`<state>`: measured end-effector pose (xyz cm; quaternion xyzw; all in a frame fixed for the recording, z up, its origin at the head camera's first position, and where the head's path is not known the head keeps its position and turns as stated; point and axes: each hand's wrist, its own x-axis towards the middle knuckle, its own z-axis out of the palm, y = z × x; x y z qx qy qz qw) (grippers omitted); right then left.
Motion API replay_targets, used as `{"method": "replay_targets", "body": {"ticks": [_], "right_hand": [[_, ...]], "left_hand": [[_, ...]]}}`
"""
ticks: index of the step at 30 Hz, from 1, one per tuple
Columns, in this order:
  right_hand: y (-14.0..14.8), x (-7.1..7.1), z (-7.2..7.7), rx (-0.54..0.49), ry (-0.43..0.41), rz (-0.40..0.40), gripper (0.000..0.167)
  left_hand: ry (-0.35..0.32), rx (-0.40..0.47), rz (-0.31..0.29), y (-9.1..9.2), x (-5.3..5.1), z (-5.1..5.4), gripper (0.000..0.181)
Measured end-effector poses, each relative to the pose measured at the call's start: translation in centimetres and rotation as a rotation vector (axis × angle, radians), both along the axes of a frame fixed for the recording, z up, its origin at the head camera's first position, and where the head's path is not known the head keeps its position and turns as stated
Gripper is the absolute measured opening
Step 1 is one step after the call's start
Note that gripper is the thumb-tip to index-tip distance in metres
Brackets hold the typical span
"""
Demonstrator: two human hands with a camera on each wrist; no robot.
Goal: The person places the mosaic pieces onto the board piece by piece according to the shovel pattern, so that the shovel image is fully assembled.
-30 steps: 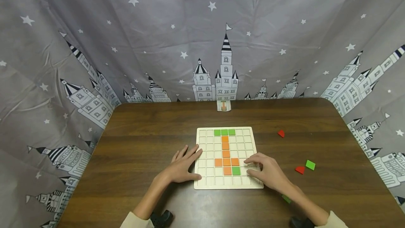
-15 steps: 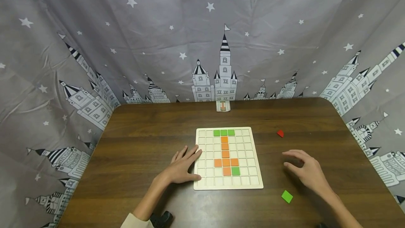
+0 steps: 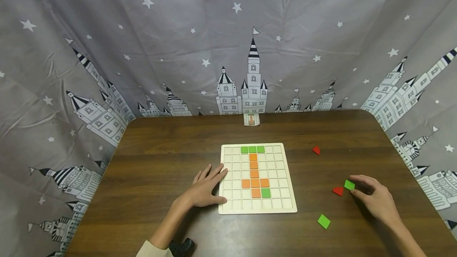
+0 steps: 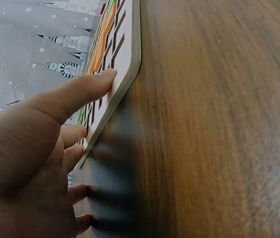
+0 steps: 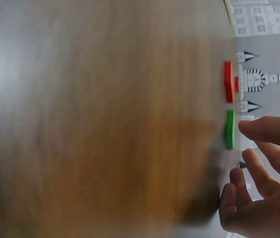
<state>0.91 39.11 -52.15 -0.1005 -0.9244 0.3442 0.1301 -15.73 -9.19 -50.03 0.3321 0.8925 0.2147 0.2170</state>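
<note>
A cream gridded board (image 3: 282, 203) lies mid-table, bearing a row of green square tiles (image 3: 252, 149), an orange tile (image 3: 254, 173) column with a crossbar, and one green tile low down. My left hand (image 3: 204, 189) rests on the board's left edge with fingers spread; in the left wrist view its thumb (image 4: 92, 88) touches the rim. Over on the right, my right hand (image 3: 378, 199) reaches over a loose green square tile (image 3: 349, 185), thumb and index finger parted beside it. The right wrist view shows a small gap between the fingers and that green tile (image 5: 230, 130).
Beside the loose green tile lies a red quarter-round piece (image 3: 338, 191). Another red piece (image 3: 316, 150) is farther back, and a second green square (image 3: 324, 221) sits nearer the front. A small pattern card (image 3: 251, 119) stands at the table's back edge, before a grey curtain (image 3: 171, 43).
My right hand has left the board's right side and moved rightward across the table to the loose green tile. The left hand stays on the board's edge.
</note>
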Motion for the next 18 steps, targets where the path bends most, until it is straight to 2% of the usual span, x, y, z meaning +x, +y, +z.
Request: {"method": "replay_targets", "body": {"ticks": [7,18], "right_hand": [[0.51,-0.18,-0.22,0.043,-0.121,0.003,0.041],[0.57,-0.45,-0.07,0.057,-0.199,-0.024,0.034]], "left_hand": [[-0.002,-0.003,0.005,-0.05,-0.03,-0.1,0.089],[-0.008,-0.006,0.004,0.0,0.0,-0.03,0.089]]}}
